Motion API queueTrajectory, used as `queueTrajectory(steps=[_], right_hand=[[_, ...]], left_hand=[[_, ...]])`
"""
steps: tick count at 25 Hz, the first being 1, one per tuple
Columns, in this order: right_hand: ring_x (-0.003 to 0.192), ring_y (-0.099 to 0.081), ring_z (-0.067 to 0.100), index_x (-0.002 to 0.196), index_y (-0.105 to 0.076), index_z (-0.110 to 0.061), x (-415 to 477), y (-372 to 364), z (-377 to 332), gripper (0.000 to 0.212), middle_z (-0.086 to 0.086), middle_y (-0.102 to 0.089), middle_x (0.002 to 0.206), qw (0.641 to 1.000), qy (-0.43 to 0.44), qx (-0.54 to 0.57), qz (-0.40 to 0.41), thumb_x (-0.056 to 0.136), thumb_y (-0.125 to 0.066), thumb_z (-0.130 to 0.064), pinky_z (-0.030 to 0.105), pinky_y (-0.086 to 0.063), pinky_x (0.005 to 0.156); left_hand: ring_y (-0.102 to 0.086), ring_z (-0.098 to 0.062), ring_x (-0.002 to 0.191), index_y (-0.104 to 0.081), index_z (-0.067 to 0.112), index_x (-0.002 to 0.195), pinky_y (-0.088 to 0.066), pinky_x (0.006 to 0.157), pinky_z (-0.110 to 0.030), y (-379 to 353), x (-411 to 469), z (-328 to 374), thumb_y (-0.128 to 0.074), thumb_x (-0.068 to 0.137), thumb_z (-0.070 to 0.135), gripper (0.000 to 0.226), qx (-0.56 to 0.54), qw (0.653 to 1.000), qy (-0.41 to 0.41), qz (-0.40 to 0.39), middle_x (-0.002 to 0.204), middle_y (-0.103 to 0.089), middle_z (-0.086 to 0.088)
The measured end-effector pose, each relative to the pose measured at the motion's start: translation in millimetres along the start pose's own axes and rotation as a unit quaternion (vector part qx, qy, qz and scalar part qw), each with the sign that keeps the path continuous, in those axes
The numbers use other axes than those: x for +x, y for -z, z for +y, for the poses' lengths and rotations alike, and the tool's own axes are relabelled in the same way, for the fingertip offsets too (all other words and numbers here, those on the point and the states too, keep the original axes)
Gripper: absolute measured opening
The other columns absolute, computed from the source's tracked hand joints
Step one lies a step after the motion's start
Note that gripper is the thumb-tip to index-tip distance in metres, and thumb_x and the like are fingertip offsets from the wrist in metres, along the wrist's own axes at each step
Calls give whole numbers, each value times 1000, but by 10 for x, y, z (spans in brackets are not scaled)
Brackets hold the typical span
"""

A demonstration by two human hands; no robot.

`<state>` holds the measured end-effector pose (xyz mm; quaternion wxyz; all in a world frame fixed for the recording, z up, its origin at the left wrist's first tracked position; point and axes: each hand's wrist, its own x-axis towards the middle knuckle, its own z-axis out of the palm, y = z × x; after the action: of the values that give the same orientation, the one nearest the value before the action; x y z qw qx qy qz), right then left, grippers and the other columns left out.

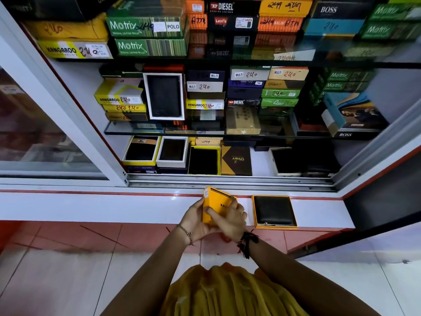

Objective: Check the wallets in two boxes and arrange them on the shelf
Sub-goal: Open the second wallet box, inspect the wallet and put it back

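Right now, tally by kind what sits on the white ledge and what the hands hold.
orange box, held by left hand and right hand: 1
open orange tray on the white ledge: 1
black wallet in that tray: 1
Total: 3

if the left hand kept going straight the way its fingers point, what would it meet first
The left hand already grips the yellow box, also held by the right hand. Beyond that, probably the ledge, then the cabinet's sliding track; depth is unclear.
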<state>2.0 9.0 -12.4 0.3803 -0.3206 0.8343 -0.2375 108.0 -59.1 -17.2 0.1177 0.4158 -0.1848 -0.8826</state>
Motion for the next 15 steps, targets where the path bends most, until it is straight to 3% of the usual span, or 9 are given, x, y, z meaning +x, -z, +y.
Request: queueTrajectory(steps=[3, 5, 7, 9, 10, 12, 15], right_hand=[[136, -38, 37, 151, -21, -25, 18, 60, 29, 118, 12, -41, 146, 995, -3, 99, -6, 55, -54, -85, 48, -38, 111], [127, -48, 26, 149, -25, -32, 17, 158, 86, 92, 6, -50, 142, 980, 24, 197, -21, 74, -57, -76, 34, -47, 100], [112, -54, 17, 145, -37, -24, -50, 268, 97, 57, 4, -60, 129, 955, 33, 287, -63, 96, -47, -52, 24, -46, 86], [102, -65, 21, 134, -53, -14, -53, 320, 180, 47, 7, -75, 109, 899, 16, 422, -113, 101, -35, -43, 40, -49, 94], [107, -66, 27, 134, -56, -12, -39, 334, 226, 50, 10, -75, 111, 859, 1, 493, -136, 100, -34, -42, 47, -48, 98], [119, -56, 36, 143, -48, -7, 21, 352, 340, 61, 17, -63, 129, 789, -46, 598, -132, 95, -36, -42, 52, -47, 96], [121, -52, 40, 147, -40, -3, 82, 354, 520, 60, 25, -53, 140, 749, -88, 650, -92, 97, -32, -35, 51, -54, 86]], left_hand=[[-67, -36, 101, -57, 12, 127, -54, 81, -54, 18, 5, -10, -31, 96, 55, 59, -17, 999, -20, 31, 111, -72, -17], [-64, -39, 101, -55, 13, 131, -55, 78, -54, 74, 15, -38, -33, 96, 55, 59, -9, 996, -49, 78, 112, -69, -18], [-64, -38, 99, -56, 15, 129, -59, 68, -48, 144, 11, -62, -35, 96, 54, 55, -10, 989, -92, 117, 116, -67, -17], [-64, -34, 95, -61, 20, 115, -61, 56, -42, 191, -13, -82, -35, 95, 58, 51, -10, 981, -125, 148, 113, -68, -14], [-65, -33, 94, -63, 23, 108, -61, 56, -41, 194, -38, -73, -36, 92, 62, 50, -6, 978, -131, 162, 108, -69, -12], [-65, -30, 97, -63, 27, 105, -60, 68, -43, 227, -33, -51, -40, 88, 67, 49, 21, 973, -137, 183, 104, -70, -9], [-63, -31, 107, -61, 25, 119, -53, 90, -49, 306, 6, -16, -41, 86, 69, 59, 80, 963, -146, 211, 107, -71, -9]])
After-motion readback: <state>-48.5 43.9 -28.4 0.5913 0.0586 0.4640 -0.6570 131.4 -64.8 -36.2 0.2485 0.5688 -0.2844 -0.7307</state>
